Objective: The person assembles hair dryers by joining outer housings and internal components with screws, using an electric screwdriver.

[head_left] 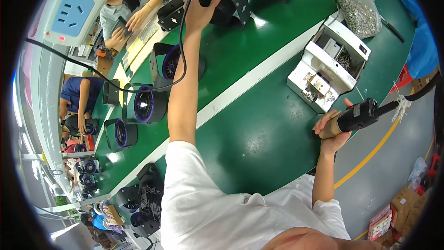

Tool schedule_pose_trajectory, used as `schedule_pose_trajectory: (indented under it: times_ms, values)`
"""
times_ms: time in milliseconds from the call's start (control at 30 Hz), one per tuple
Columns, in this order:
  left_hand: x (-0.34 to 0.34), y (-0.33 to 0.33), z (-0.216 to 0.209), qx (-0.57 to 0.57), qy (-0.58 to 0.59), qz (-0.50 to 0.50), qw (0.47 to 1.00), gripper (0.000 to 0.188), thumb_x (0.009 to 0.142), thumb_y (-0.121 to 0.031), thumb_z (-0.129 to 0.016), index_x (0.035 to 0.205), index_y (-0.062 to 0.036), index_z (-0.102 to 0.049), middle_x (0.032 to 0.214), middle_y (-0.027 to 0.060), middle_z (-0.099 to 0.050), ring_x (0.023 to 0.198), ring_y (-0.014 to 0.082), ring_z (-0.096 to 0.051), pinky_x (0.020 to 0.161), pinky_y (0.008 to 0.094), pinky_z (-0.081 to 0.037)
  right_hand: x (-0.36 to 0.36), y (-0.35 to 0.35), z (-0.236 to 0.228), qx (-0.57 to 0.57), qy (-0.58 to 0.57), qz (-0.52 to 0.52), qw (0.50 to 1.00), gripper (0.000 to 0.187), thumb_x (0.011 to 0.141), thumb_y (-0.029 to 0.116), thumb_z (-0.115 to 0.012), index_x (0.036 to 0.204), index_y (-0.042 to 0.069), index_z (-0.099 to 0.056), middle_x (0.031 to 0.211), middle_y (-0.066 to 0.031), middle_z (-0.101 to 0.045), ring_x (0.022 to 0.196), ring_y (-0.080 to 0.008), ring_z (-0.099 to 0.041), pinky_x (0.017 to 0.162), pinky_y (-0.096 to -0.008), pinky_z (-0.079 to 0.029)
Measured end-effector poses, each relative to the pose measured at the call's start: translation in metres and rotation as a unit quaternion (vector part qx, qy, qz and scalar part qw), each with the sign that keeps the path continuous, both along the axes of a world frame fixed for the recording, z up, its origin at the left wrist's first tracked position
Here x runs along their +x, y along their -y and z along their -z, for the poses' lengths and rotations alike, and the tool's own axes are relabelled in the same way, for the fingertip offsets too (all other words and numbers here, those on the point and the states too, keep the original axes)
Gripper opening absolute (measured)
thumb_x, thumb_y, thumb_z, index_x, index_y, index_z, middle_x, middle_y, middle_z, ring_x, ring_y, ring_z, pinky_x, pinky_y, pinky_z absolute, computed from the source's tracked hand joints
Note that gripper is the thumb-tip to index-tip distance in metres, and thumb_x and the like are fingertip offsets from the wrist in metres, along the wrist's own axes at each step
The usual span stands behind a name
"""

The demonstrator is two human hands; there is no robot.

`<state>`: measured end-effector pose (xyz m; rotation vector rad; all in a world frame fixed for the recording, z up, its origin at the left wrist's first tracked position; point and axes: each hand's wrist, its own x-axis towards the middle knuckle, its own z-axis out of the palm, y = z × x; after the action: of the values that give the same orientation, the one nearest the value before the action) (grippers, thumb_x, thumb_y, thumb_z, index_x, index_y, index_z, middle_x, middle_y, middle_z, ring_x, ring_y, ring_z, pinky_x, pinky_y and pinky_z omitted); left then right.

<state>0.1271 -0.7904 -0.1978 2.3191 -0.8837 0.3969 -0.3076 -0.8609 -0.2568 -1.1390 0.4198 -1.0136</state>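
A black bracketed unit (240,5) stands at the far side of the green desk (259,139); the left hand (199,15) touches it, apparently for steadying, grip closure indeterminable from here. The right hand (334,132) has its grip around a corded driver (357,116) beside the white dispenser (327,62), presumably keeping small fasteners (344,61) within reach.

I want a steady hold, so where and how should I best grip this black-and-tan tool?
Probably around the tan sleeve, from your near side, as your right hand does: the sleeve looks rounded, and the cable leaves the black end.
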Motion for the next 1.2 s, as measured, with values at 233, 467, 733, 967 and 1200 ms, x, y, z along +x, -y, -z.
schedule_pose_trajectory:
  times_ms: [233, 467, 733, 967, 1200]
  values:
    - [0.063, -0.045, -0.003, 0.029, 0.029, 0.218, 0.975, 0.062, 0.074, -0.034, -0.079, 0.126, -0.0105, -0.054, 0.120, 0.0147, -0.051, 0.116, 0.0279, -0.052, 0.099, 0.0379, -0.042, -0.005, -0.005, 0.001, -0.014, 0.022, -0.009, 1.000, 0.097, 0.079, 0.073, -0.053, 0.137, 0.000, -0.024, 0.060, -0.0081, -0.047, 0.043, -0.0155, -0.047, 0.040, -0.0276, -0.042]
    - [0.088, -0.044, -0.001, 0.106, -0.016, 0.207, 0.973, 0.065, 0.073, -0.036, -0.081, 0.126, -0.0109, -0.054, 0.126, 0.0118, -0.051, 0.118, 0.0268, -0.052, 0.101, 0.0380, -0.042, -0.009, -0.007, 0.003, -0.093, 0.033, 0.016, 0.995, 0.090, 0.081, 0.051, -0.069, 0.138, -0.001, -0.022, 0.062, -0.0080, -0.047, 0.045, -0.0152, -0.047, 0.042, -0.0274, -0.042]
    - [0.068, -0.039, 0.021, 0.038, 0.076, 0.211, 0.974, 0.061, 0.074, -0.038, -0.079, 0.122, -0.0106, -0.053, 0.115, 0.0161, -0.060, 0.109, 0.0323, -0.058, 0.093, 0.0412, -0.046, -0.004, -0.014, -0.003, -0.117, 0.016, 0.057, 0.991, 0.086, 0.082, 0.039, -0.072, 0.139, -0.001, -0.022, 0.061, -0.0076, -0.047, 0.045, -0.0146, -0.047, 0.043, -0.0269, -0.041]
    - [0.000, -0.073, 0.007, -0.147, 0.068, -0.041, 0.986, 0.048, 0.075, -0.027, -0.077, 0.114, -0.0097, -0.055, 0.103, 0.0180, -0.062, 0.099, 0.0373, -0.059, 0.086, 0.0398, -0.046, 0.020, -0.007, -0.081, -0.093, -0.008, 0.036, 0.995, 0.066, 0.087, 0.018, -0.063, 0.138, -0.002, -0.026, 0.062, -0.0075, -0.048, 0.044, -0.0150, -0.048, 0.044, -0.0284, -0.044]
    - [-0.141, -0.144, 0.015, -0.310, -0.039, 0.163, 0.936, 0.044, 0.071, -0.004, -0.067, 0.113, -0.0026, -0.056, 0.117, 0.0148, -0.054, 0.111, 0.0262, -0.054, 0.100, 0.0347, -0.038, 0.075, 0.025, -0.084, -0.284, 0.049, 0.132, 0.949, 0.055, 0.084, -0.003, -0.059, 0.132, -0.001, -0.034, 0.066, -0.0085, -0.053, 0.046, -0.0149, -0.052, 0.043, -0.0282, -0.044]
